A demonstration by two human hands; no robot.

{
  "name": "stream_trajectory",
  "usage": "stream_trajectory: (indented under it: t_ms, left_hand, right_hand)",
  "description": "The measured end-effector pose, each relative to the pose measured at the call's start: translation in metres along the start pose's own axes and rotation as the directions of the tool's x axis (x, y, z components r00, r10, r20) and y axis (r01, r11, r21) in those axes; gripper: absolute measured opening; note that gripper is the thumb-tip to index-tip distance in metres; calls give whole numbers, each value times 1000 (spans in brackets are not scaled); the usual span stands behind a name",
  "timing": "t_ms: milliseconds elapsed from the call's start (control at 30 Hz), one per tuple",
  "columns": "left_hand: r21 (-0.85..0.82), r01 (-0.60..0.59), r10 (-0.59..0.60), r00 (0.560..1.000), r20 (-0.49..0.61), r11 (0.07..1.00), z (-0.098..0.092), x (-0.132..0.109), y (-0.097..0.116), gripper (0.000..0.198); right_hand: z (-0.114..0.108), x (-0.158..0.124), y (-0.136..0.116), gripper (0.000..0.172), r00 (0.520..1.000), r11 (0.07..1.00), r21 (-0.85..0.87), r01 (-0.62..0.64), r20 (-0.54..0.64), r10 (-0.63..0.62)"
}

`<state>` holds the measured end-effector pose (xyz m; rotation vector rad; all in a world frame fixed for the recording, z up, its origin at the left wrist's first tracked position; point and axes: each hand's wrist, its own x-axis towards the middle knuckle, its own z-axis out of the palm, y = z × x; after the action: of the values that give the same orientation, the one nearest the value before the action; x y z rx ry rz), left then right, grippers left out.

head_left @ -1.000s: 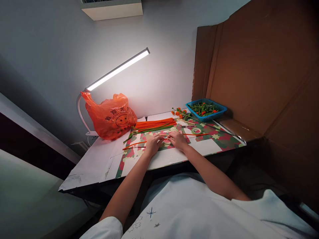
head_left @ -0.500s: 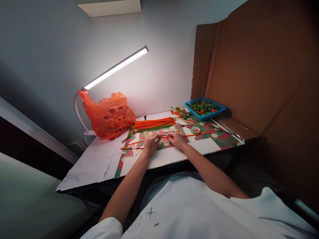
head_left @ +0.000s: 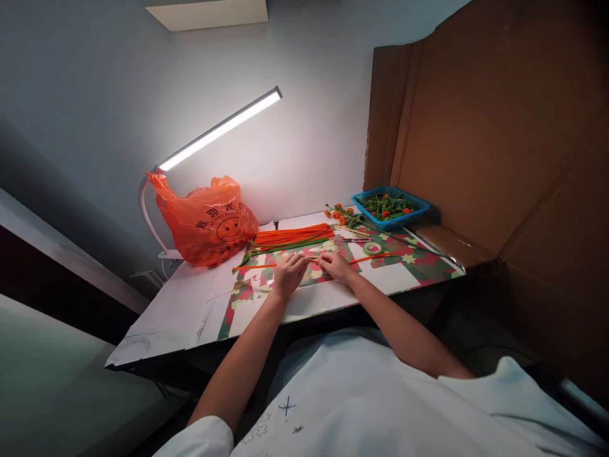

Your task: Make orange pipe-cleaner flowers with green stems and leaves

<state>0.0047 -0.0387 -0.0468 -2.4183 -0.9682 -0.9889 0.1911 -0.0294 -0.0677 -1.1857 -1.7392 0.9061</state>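
Note:
My left hand (head_left: 287, 276) and my right hand (head_left: 337, 266) lie close together on a red and green star-patterned mat (head_left: 413, 263). Both pinch one long orange pipe cleaner (head_left: 252, 266) that stretches left and right of them, raised a little off the mat. A bundle of orange and green pipe cleaners (head_left: 292, 238) lies just behind my hands. A small roll of green tape (head_left: 372, 247) sits to the right of my right hand.
An orange plastic bag (head_left: 207, 219) stands at the back left under a lit bar lamp (head_left: 219, 129). A blue basket (head_left: 391, 208) of green and orange pieces sits back right, small orange flowers (head_left: 340, 214) beside it. Brown cardboard (head_left: 476, 127) walls the right side.
The orange pipe cleaner's left end has lifted and swung toward the bundle, so it now runs nearly level. Both hands have stayed almost in place.

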Motion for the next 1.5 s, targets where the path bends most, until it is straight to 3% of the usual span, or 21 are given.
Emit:
stream_trajectory:
  t_ms: [367, 500, 633, 733, 900, 1100, 1500]
  left_hand:
    - [-3, 34, -34, 999, -8, 999, 1, 0, 5, 20]
    - [7, 79, -79, 997, 0, 997, 5, -1, 7, 17]
    - [-12, 174, -174, 984, 34, 985, 8, -3, 7, 11]
    - [-66, 267, -261, 961, 87, 961, 7, -3, 6, 9]
    - [-269, 388, -362, 921, 143, 881, 5, -3, 4, 8]
    - [-519, 484, -452, 870, 198, 704, 8, -4, -1, 20]
    - [-632, 579, -440, 812, 384, 515, 4, -6, -4, 30]
  right_hand:
    - [2, 3, 5, 18, 999, 991, 124, 39, 2, -39]
    - [-1, -4, -6, 17, 996, 994, -89, 63, -62, -69]
    - [-3, -8, -16, 14, 974, 914, -375, 157, -95, -206]
    - [-3, -8, -16, 13, 958, 853, -472, 225, -53, -282]
    - [-1, -5, -9, 14, 959, 887, -409, 216, -81, -271]
    - [-2, -3, -6, 15, 960, 936, -283, 210, -123, -252]
    - [-2, -2, -3, 13, 942, 908, -288, 304, -50, -332]
